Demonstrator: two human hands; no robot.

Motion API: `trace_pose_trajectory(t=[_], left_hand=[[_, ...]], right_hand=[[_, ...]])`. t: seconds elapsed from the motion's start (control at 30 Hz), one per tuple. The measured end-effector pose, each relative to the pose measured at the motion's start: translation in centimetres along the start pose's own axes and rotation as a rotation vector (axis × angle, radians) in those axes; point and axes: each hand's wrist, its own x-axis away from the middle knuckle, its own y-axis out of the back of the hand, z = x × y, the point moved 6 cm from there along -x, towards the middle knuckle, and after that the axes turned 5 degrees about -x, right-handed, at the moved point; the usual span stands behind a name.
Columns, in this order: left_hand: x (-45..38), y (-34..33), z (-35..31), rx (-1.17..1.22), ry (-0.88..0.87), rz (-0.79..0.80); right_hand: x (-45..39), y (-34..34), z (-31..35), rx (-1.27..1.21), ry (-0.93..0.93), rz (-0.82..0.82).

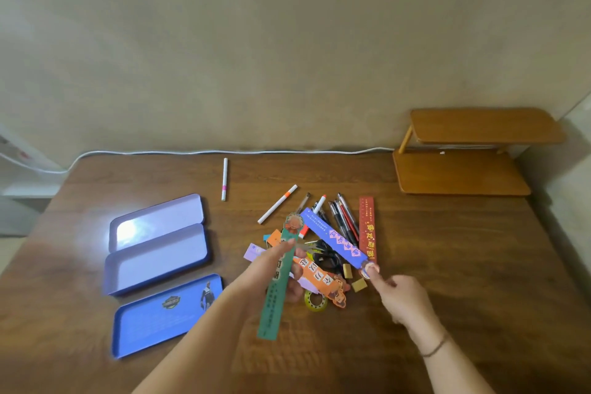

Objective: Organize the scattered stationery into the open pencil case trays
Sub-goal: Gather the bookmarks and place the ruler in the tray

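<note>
Black cable part-buried under rulers, forearms cut off below

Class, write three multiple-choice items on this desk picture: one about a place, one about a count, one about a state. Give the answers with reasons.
1. Where do the trays lie from the pile of stationery?
A. left
B. right
C. on top

2. How many trays are there?
A. one
B. three
C. five

3. What does the left hand hold?
A. nothing
B. a roll of tape
C. a green ruler

Answers: 1 A, they sit at the left side of the table. 2 B, two lilac ones and one blue one lie in a row. 3 C, its fingers close on the green ruler.
</note>
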Motion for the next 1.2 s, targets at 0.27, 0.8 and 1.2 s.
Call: trace_pose_trajectory(t=[0.27,0.8,1.2], left_hand=[[0.6,2.1,1.6,0.279,0.036,-0.008],[1.3,3.1,1.7,0.339,-0.023,0.006],[1.7,3.8,2.5,0.389,-0.023,-0.052]], right_hand=[[1.1,2.8,0.8,-0.115,0.183,-0.078],[1.9,3.7,1.5,-0.352,0.312,-0.019],[-0.8,3.2,0.9,-0.088,0.339,0.06]])
